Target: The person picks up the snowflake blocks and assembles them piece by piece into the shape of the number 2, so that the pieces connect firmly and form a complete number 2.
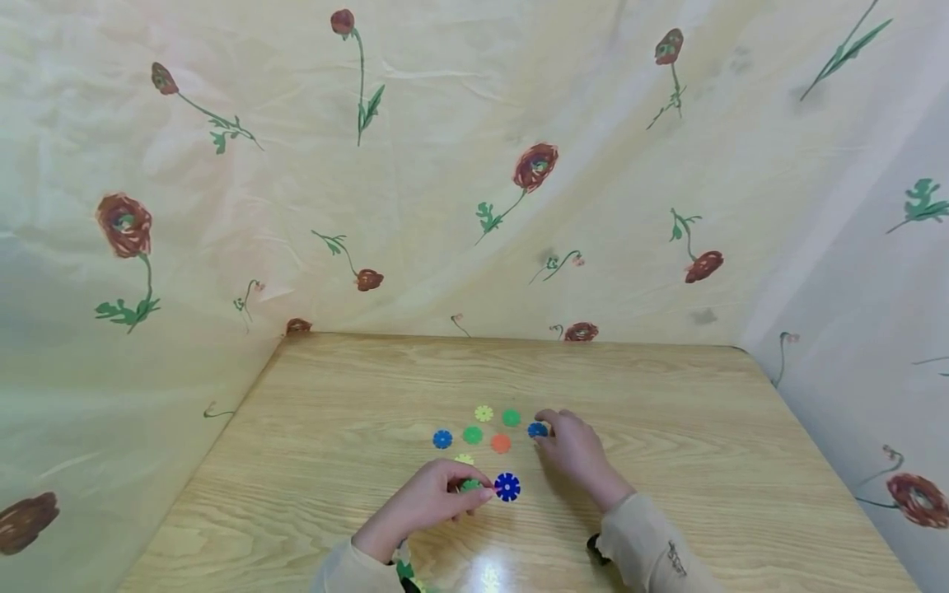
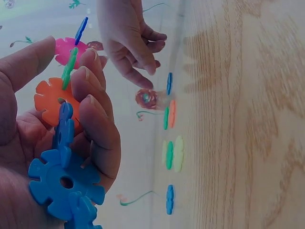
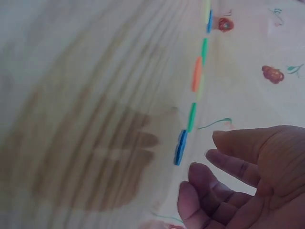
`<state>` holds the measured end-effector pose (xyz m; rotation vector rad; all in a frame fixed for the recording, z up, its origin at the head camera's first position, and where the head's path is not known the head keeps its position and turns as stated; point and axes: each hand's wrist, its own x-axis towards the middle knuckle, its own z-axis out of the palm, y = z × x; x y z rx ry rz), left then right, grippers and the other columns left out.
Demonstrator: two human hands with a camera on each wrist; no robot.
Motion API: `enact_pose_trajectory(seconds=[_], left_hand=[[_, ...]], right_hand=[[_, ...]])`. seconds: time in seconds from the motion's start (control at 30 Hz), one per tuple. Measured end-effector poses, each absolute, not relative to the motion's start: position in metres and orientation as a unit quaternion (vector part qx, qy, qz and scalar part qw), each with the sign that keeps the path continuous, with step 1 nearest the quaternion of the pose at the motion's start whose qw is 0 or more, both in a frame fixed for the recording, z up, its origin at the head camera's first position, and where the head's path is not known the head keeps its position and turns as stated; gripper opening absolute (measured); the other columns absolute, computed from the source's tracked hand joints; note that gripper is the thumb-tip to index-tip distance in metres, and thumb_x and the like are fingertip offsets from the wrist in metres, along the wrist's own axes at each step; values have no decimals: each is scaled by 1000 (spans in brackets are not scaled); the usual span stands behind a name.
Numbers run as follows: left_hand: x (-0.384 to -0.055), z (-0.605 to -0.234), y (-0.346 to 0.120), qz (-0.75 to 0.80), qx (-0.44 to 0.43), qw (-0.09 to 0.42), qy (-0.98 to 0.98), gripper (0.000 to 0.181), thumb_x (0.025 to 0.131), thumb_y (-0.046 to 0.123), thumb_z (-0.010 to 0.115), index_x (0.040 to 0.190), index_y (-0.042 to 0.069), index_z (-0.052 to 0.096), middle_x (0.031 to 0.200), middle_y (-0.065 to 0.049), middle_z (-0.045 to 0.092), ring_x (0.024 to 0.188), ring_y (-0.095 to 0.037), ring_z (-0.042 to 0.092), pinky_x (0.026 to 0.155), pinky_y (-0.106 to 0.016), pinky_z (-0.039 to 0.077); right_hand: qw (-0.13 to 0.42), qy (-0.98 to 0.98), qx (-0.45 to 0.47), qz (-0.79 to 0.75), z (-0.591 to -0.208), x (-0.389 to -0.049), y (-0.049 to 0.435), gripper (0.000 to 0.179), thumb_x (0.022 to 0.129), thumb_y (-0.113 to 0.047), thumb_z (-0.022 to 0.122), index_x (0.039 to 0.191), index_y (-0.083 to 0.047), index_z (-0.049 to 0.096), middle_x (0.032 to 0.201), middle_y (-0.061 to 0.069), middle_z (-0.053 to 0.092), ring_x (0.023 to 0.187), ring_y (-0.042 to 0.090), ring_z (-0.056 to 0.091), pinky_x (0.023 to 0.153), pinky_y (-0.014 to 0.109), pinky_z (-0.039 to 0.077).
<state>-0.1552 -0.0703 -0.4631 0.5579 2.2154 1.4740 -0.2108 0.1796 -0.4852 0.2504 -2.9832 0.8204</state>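
Observation:
My left hand (image 1: 433,497) holds a chain of notched plastic discs, its thumb and fingers curled about it. A dark blue disc (image 1: 507,487) stands at the chain's far end; in the left wrist view a pink disc (image 2: 64,50), a green disc (image 2: 70,69), an orange disc (image 2: 46,102) and several blue discs (image 2: 45,179) follow along the palm. My right hand (image 1: 577,451) hovers over a loose blue disc (image 1: 535,431) at the group's right side. Its fingers are loosely bent, and the right wrist view shows a gap between them and that blue disc (image 3: 180,148).
Loose discs lie flat on the wooden table (image 1: 356,387): an orange one (image 1: 501,444), two green ones (image 1: 511,417), pale yellow ones (image 1: 483,413) and another blue one (image 1: 442,439) at the left. A flower-printed cloth (image 1: 445,206) hangs behind and beside the table.

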Motion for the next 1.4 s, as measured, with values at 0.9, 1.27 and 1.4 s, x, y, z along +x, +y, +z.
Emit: enact_pose_trajectory(seconds=[0.9, 1.27, 1.4], left_hand=[[-149, -461, -74, 516, 219, 221, 798, 18, 95, 31, 65, 102, 18, 75, 72, 3, 63, 54, -8, 51, 50, -21, 41], [-148, -466, -73, 513, 228, 216, 799, 18, 94, 32, 66, 101, 19, 76, 73, 6, 64, 54, -7, 52, 50, -21, 42], [-148, -466, -72, 511, 241, 210, 798, 18, 94, 32, 66, 100, 19, 76, 73, 6, 64, 55, -5, 50, 50, -20, 41]], right_hand=[[-27, -975, 99, 197, -490, -219, 182, 37, 87, -10, 72, 123, -6, 62, 92, 10, 62, 74, 21, 57, 66, 42, 51], [-15, -975, 101, 195, -492, -219, 181, 29, 87, -9, 74, 114, -9, 63, 89, 9, 62, 75, 21, 59, 66, 42, 52], [-17, -975, 97, 197, -491, -219, 181, 24, 86, -9, 74, 108, -10, 63, 87, 7, 61, 74, 21, 58, 66, 41, 51]])
